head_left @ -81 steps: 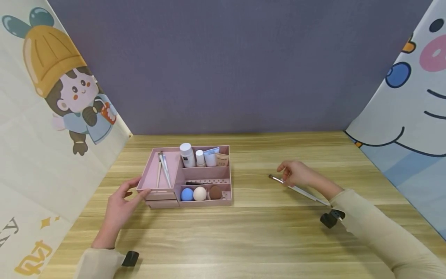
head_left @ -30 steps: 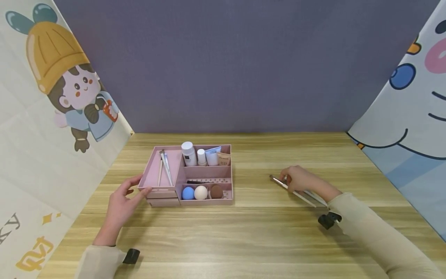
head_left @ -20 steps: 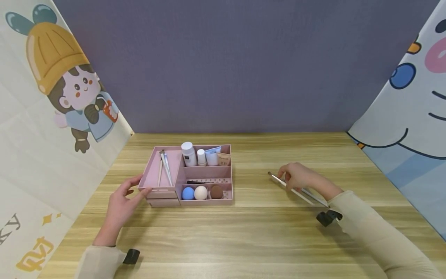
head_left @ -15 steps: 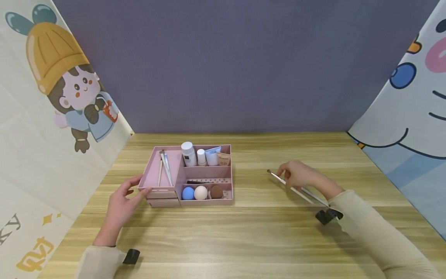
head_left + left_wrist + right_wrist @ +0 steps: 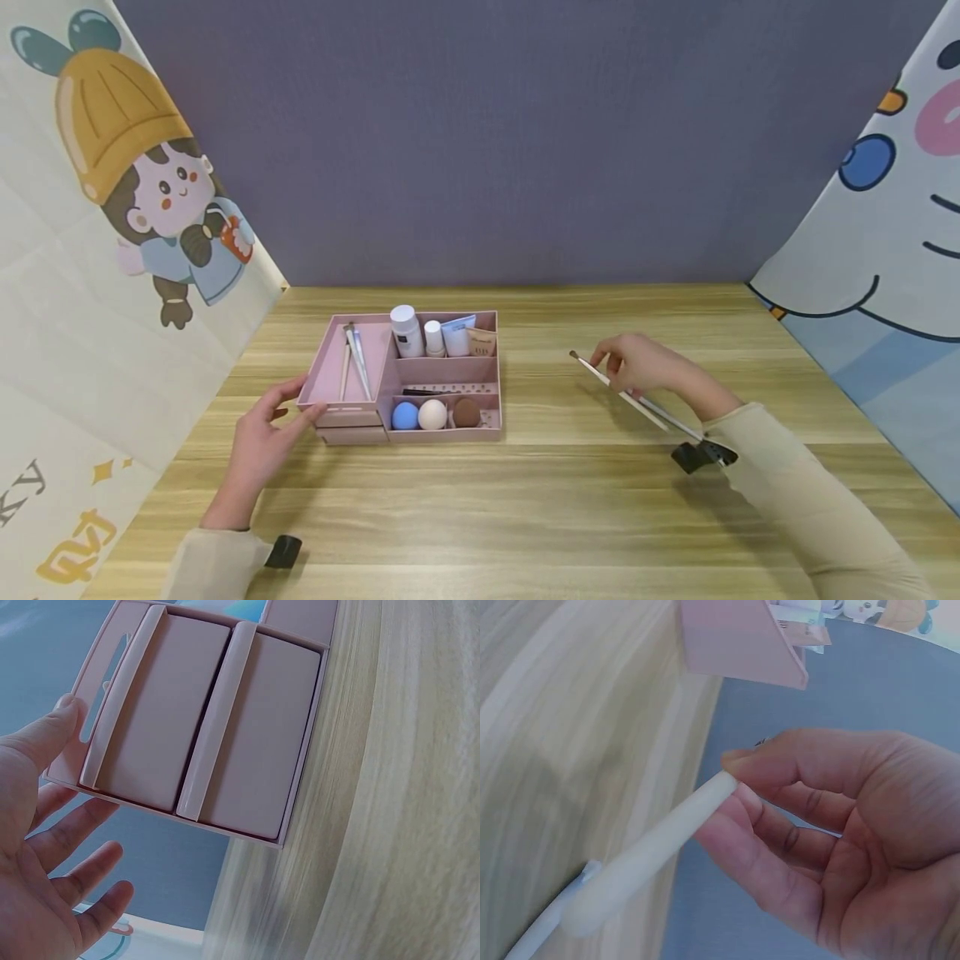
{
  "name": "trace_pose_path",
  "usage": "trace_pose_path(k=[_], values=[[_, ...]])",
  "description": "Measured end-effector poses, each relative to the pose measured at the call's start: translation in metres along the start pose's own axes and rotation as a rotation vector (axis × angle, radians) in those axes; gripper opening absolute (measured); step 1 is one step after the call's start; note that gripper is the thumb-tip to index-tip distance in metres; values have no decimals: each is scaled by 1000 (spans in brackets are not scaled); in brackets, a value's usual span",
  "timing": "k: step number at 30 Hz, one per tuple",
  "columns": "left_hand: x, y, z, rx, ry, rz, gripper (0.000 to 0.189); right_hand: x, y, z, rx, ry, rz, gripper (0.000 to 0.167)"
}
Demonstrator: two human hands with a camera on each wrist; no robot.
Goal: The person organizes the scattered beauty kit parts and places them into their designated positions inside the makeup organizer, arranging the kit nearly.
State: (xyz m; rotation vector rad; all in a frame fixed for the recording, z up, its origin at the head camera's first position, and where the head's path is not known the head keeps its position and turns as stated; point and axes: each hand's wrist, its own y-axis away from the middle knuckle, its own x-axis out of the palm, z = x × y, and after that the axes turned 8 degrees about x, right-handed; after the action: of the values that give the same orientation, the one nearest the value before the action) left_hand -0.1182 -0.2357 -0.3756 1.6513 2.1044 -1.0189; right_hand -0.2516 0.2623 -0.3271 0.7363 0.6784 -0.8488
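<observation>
My right hand (image 5: 637, 362) pinches a slim makeup brush (image 5: 637, 406) between thumb and fingers, its dark bristles pointing away to the left. In the right wrist view its pale handle (image 5: 645, 855) tilts down from the fingertips. A second brush (image 5: 675, 422) lies below it on the table, partly hidden by the hand and sleeve. My left hand (image 5: 262, 437) holds the front left corner of a pink makeup organizer (image 5: 450, 368). Its thumb (image 5: 56, 727) presses the front above two closed drawers; the index finger touches the side, and the other fingers spread loosely.
Several brushes (image 5: 356, 362) lie in the organizer's top left tray. Its right compartments hold a white bottle (image 5: 407, 333), a smaller bottle (image 5: 433, 337), two tubes, a dark pencil, and blue (image 5: 405, 416), cream and brown sponges. A grey panel (image 5: 517, 167) stands behind the table.
My right hand has closed on one brush and raised it off the table, moving slightly up and left. The other brush stays down. My left hand keeps its place at the organizer.
</observation>
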Motion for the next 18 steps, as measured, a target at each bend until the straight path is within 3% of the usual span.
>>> trace_pose_path(k=[18], values=[[1, -1, 1, 0, -6, 0, 52, -2, -6, 19, -50, -44, -28, 41]])
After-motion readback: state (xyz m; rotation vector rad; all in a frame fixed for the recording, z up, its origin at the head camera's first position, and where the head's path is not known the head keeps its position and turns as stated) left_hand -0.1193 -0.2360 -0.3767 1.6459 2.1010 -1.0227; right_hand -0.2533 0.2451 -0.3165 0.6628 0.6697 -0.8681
